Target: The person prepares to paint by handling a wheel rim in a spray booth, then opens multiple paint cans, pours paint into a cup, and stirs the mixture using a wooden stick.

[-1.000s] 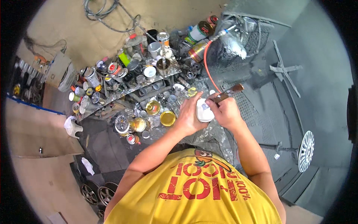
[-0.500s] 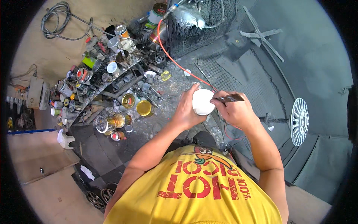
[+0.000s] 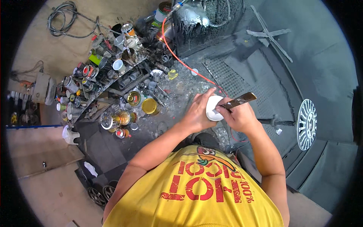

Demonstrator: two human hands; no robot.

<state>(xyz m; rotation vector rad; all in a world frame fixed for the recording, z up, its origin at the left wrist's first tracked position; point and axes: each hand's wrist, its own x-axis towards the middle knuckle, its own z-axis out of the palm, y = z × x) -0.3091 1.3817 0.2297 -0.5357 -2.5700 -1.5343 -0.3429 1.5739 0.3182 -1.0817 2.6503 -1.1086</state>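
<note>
In front of my chest a white cup [image 3: 212, 110] shows its pale mouth, with contents I cannot make out. My left hand [image 3: 197, 110] wraps around its left side, fingers curled about the wall. Above the right part of the rim, my right hand [image 3: 240, 116] pinches a flat, brown-stained stirring stick [image 3: 242, 99]. One end of the stick rises to the right out of my fist; its lower end points into the cup, mostly hidden by my fingers and thumb.
An orange hose [image 3: 177, 58] runs from the top toward my hands. Paint cans and cups crowd a shelf [image 3: 99, 90] at left. Tins [image 3: 150, 106] stand on the floor beside it. A silver wheel cover [image 3: 307, 124] stands at right. A coiled cable [image 3: 62, 19] lies upper left.
The cup has moved a little right and turned, its mouth looking narrower. The stick's free end has swung up and to the right in my right hand.
</note>
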